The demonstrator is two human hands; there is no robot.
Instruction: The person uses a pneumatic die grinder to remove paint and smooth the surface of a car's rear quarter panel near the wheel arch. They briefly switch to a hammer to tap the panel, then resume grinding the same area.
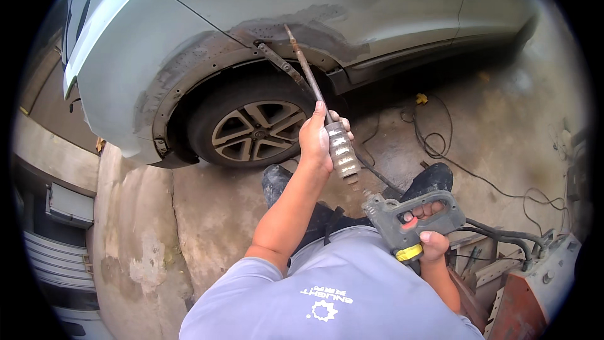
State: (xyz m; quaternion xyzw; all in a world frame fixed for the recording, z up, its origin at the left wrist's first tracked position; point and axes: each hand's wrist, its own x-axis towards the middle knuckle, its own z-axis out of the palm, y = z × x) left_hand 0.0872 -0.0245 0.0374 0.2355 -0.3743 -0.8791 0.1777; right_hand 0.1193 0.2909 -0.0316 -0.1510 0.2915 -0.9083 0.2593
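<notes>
A slide-hammer dent puller with a pistol-grip gun body [385, 209] stretches from my lap to the car's rear wheel arch. My left hand [316, 140] is closed around the ribbed sliding weight [343, 156] and the shaft just above it. My right hand [431, 244] grips the gun's handle, fingers through its opening beside a red trigger. The puller's long shaft [306, 69] ends in a thin tip at the bare, rust-spotted metal of the car panel [321, 24]; I cannot tell whether it touches. A flat perforated metal strip [280, 63] lies beside the shaft, its upper end at the arch edge.
The rear wheel [259, 131] sits inside the arch. Black cables [434, 141] curl over the concrete floor to the right, near a yellow piece [421, 98]. Thick hoses [503, 234] run from the gun to a red and grey machine [541, 274] at lower right.
</notes>
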